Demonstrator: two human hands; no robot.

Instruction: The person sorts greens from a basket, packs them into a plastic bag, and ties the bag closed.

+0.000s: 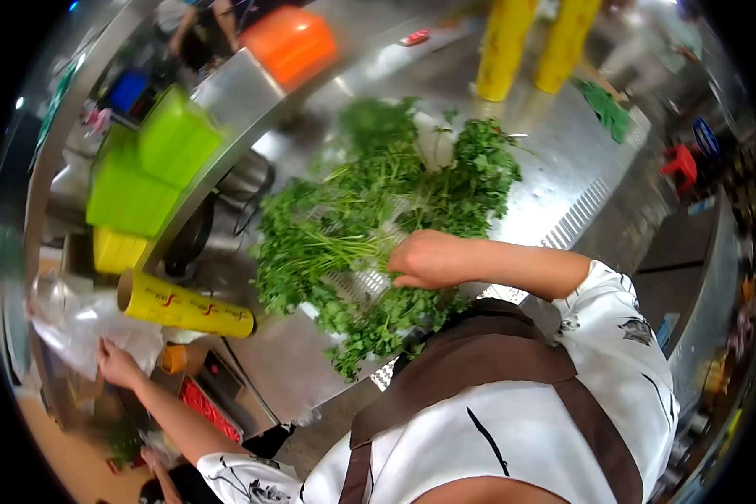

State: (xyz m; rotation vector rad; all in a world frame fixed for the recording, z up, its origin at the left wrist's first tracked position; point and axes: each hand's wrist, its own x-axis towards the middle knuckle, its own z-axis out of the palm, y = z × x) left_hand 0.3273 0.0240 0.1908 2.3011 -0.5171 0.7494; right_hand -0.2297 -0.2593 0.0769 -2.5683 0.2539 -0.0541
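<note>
My left hand (119, 365) reaches far out to the left, fingers pinched on the edge of a clear plastic bag (101, 329). My right hand (433, 259) is closed over the middle of a big spread of cilantro (302, 244), its fingers at the stem ends of one bunch. More leafy bunches lie around it in a rough ring, with a perforated tray (363, 287) showing between them. A pale, blurred white item (434, 143) stands among the leaves at the far side.
Yellow cling film tubes, one lying (189, 304) at left and two at the back (506, 59), flank the steel table (554, 185). Green bins (134, 181), an orange container (290, 46) and a green glove (605, 109) are around. Another person's hand (155, 462) shows at lower left.
</note>
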